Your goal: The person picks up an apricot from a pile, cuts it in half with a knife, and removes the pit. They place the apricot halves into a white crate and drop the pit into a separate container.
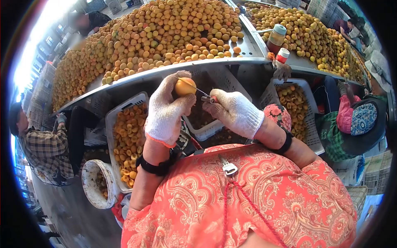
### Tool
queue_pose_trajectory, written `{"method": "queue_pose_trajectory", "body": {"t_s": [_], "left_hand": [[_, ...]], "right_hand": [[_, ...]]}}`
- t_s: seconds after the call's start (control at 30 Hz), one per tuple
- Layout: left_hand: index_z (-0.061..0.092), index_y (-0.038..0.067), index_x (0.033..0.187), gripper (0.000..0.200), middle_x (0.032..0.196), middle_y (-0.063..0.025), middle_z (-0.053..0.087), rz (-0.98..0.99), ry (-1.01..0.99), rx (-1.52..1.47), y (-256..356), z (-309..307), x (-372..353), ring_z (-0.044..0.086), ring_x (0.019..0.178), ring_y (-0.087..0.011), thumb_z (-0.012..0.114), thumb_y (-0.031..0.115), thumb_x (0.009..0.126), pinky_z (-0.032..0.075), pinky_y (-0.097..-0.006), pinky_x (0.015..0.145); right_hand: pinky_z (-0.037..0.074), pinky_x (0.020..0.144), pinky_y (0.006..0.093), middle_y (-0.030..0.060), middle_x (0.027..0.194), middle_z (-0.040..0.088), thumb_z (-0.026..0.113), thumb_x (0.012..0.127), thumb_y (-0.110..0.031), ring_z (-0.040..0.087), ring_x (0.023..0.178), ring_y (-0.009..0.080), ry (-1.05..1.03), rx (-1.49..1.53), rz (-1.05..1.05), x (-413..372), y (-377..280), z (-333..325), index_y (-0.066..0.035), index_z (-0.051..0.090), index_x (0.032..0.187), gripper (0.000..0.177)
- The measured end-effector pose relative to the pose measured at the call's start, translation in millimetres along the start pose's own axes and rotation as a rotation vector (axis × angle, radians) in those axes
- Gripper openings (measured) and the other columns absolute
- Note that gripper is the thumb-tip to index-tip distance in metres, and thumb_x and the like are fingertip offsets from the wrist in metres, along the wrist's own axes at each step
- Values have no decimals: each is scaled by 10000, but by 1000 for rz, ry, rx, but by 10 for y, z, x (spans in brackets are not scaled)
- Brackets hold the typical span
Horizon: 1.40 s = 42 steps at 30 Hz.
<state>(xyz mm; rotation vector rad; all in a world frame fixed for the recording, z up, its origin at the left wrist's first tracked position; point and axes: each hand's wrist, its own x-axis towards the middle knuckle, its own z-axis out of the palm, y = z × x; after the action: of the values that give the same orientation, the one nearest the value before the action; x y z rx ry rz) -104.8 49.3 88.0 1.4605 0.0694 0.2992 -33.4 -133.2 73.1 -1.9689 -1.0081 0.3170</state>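
My left hand (165, 115), in a soiled white knit glove, holds up a whole-looking yellow-orange apricot (185, 87) between thumb and fingers. In my right hand (237, 113), gloved the same way, is a small knife (202, 91) with a thin blade. The blade reaches left and its tip lies across the upper side of the apricot. Both hands are raised over a white crate (211, 131) with dark contents, partly hidden behind them. A crate (111, 128) full of halved apricots stands left of my left hand.
Beyond my hands runs a metal-edged table (178, 66) heaped with apricots. A jar (276, 36) and a red-and-white bottle (283, 55) stand on it. Another crate (316, 138) of halved fruit is at right, a stained bucket (87, 182) at left. People sit on both sides.
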Motion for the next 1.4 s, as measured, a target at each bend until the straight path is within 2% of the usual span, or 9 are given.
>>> {"method": "queue_pose_trajectory", "body": {"t_s": [0.1, 0.33, 0.47, 0.53, 0.6, 0.93, 1.0, 1.17, 1.4], "left_hand": [[594, 21, 1208, 455, 954, -22, 600, -22, 1, 6, -12, -25, 1, 541, 711, -59, 646, -35, 760, 432, -197, 597], [620, 15, 1178, 466, 1020, -31, 608, 69, -88, 232, -50, -169, 57, 569, 936, -85, 670, -36, 718, 488, -217, 803], [607, 12, 1196, 461, 1014, -43, 611, 28, -78, 145, -76, -149, 71, 566, 868, -97, 684, -21, 744, 485, -232, 739], [585, 12, 1228, 456, 1010, -52, 611, -76, -101, -502, -233, -127, 116, 544, 802, -111, 690, 3, 784, 457, -249, 671], [552, 26, 1275, 450, 1052, -62, 606, -64, -126, -686, -356, -9, 105, 526, 770, -118, 699, 72, 852, 423, -248, 644], [500, 68, 1321, 415, 1062, -91, 614, -38, -69, -654, -226, 127, 100, 560, 736, -122, 638, 148, 938, 458, -262, 603], [502, 60, 1312, 400, 1041, -84, 612, -54, -57, -663, -229, 124, 103, 555, 703, -117, 629, 132, 940, 451, -253, 573], [508, 11, 1298, 435, 977, -60, 590, -35, 10, -392, -216, 108, 140, 507, 632, -90, 667, 113, 905, 400, -215, 511], [535, 24, 1245, 415, 930, -45, 584, -47, 20, -334, -163, 152, 141, 516, 656, -68, 672, 17, 853, 401, -199, 525]], "right_hand": [[476, 645, 459, 250, 806, 626, 571, 981, -323, 629, 801, 442, 13, 2, -75, -20, 85, 39, -7, 558, 948, 318], [478, 652, 447, 236, 792, 630, 563, 985, -364, 638, 778, 426, -81, -35, 65, -64, 12, -7, -4, 561, 950, 362], [481, 632, 416, 212, 758, 630, 555, 994, -348, 652, 742, 389, -43, 70, 72, -80, 24, 35, 4, 559, 948, 355], [481, 625, 406, 205, 747, 630, 554, 997, -337, 657, 732, 377, 6, 140, 84, -72, 32, 72, 6, 557, 949, 346], [455, 570, 343, 112, 682, 593, 553, 996, -290, 558, 604, 180, 89, 200, 27, -37, 105, 119, -8, 539, 923, 292], [451, 568, 371, 133, 666, 568, 563, 992, -296, 565, 584, 241, 114, 8, -19, -72, 170, 96, -17, 532, 925, 289], [475, 612, 427, 228, 732, 610, 562, 992, -338, 638, 738, 421, 105, 18, 4, -83, 152, 82, -4, 546, 937, 340], [474, 611, 412, 202, 724, 623, 558, 995, -359, 650, 712, 377, 89, 88, 69, -96, 9, -40, -3, 550, 935, 361], [486, 616, 400, 182, 729, 644, 555, 998, -349, 668, 711, 349, 36, 72, 75, -71, 14, -59, -3, 556, 945, 350]]}}
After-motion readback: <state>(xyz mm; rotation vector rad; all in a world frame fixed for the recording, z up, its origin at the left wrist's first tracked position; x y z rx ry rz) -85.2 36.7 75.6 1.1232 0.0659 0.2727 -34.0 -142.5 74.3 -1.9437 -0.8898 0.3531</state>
